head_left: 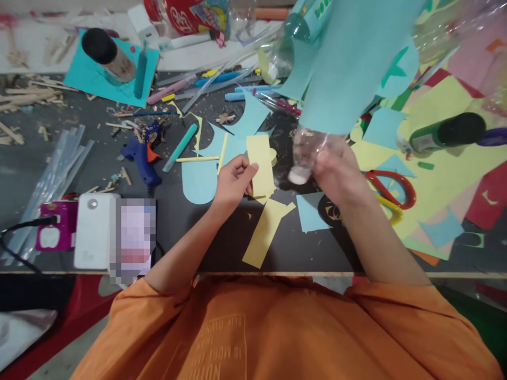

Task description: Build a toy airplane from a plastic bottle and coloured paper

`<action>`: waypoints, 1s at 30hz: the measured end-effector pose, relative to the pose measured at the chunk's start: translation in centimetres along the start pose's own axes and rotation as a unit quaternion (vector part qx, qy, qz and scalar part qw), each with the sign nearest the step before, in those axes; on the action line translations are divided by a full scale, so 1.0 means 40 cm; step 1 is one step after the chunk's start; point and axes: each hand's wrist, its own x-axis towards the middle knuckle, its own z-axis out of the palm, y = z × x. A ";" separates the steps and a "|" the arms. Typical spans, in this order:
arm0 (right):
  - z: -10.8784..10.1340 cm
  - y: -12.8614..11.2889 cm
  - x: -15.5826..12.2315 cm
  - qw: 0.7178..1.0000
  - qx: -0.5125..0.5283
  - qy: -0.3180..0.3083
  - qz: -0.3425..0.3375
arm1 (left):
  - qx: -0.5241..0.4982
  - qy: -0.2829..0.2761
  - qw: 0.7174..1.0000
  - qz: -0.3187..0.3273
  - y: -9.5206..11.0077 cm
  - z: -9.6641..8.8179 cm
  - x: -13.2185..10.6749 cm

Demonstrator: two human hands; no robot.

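My left hand (236, 180) pinches a pale yellow paper strip (262, 158) between thumb and fingers. My right hand (332, 166) is closed around the lower part of a clear plastic bottle (307, 145); its white cap (300, 175) points down toward me. Light blue paper (348, 63) wraps the bottle above the hand, with a green star (395, 68) at its right side. Below the left hand lies another yellow strip (261, 235). A rounded light blue piece (199, 182) is just left of that hand. Near my right wrist is a blue paper scrap (312, 212).
A blue glue gun (144, 155), a teal marker (181, 146) and a white power bank (95, 231) are on the left. Scissors with a red-orange handle (410, 192) lie by my right forearm. Paper scraps, a dark-capped bottle (447, 132) and clear glue sticks (51, 184) surround the workspace.
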 end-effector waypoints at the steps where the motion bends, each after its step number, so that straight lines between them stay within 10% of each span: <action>1: 0.008 0.004 -0.011 1.000 0.014 -0.009 0.009 | -0.001 -0.001 1.000 0.001 0.000 0.000 0.000; 14: 0.019 0.054 -0.029 0.999 0.010 -0.002 -0.042 | 0.054 -0.013 0.998 0.035 0.000 -0.020 0.012; 23: 0.058 0.059 -0.057 0.972 0.225 0.022 0.065 | -0.132 -0.091 0.987 -0.032 -0.003 -0.018 0.015; 30: 0.059 0.036 -0.054 0.955 0.268 0.004 0.130 | -0.102 -0.088 0.988 0.070 -0.038 -0.014 0.017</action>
